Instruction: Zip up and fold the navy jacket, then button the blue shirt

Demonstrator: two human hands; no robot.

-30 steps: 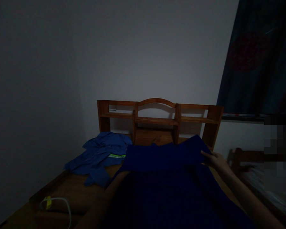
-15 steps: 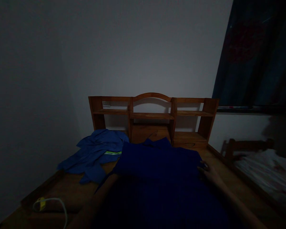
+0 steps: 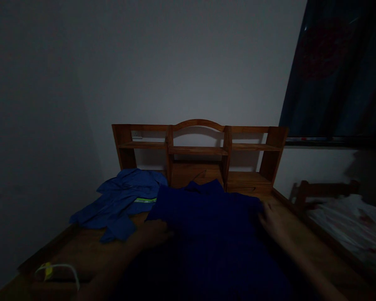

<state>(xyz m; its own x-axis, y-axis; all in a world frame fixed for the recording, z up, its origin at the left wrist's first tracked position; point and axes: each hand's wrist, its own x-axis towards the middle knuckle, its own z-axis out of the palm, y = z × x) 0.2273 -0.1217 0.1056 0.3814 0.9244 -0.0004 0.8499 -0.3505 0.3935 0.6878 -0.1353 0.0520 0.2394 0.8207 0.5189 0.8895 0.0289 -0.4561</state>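
Note:
A dark blue collared shirt [image 3: 207,225] lies spread out in front of me, its collar toward the headboard. My left hand [image 3: 156,233] is over the shirt's left edge, dim and smeared, so its fingers cannot be made out. At the right shoulder edge of the shirt, my right hand [image 3: 269,219] touches or hovers just over the cloth with its fingers apart. A lighter blue garment [image 3: 128,188] with a reflective yellow-green stripe lies crumpled to the left of the shirt. The lower part of the shirt is lost in shadow.
The clothes lie on a wooden bed board [image 3: 84,246] with raised side rails. Behind stands a wooden headboard [image 3: 197,150] with shelves, against a pale wall. A white cord with a yellow tag [image 3: 48,271] is at lower left. White bedding [image 3: 347,223] is at right.
My left hand has come up into clearer view over the shirt's left edge. My right hand has shifted slightly at the right shoulder. The view has moved a little.

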